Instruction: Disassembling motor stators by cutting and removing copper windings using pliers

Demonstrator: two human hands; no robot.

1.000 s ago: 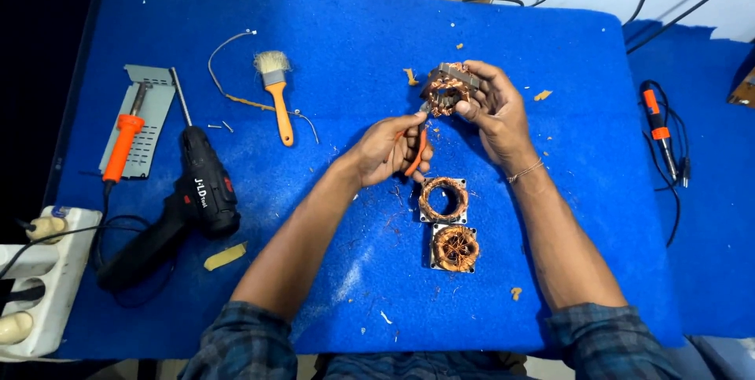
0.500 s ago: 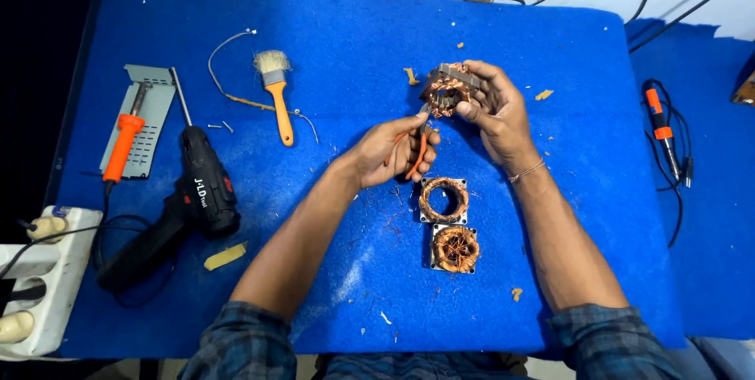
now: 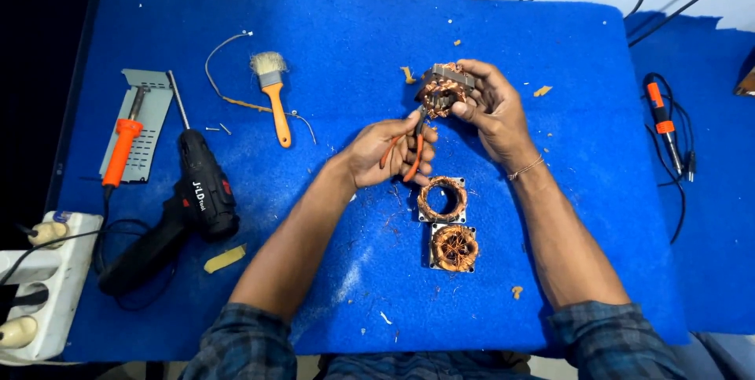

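Two copper-wound stators on the blue table (image 3: 550,26) nearest the body: one (image 3: 454,248) at 6 o'clock, the other (image 3: 442,198) just beyond. Farther out, left hand (image 3: 393,152) closed around orange-handled pliers (image 3: 414,149), tips at a third stator (image 3: 443,89) gripped in the right hand (image 3: 491,108), 12 o'clock. At 9 o'clock, black drill (image 3: 189,199); toward 10 o'clock, brush (image 3: 273,89).

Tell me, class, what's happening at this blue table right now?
A person holds a square motor stator wound with copper wire in the right hand, raised above the blue table. The left hand grips orange-handled pliers, their tip at the winding. Two more copper-wound stators lie just below the hands. A brush, a cordless drill and soldering irons lie off to the sides.
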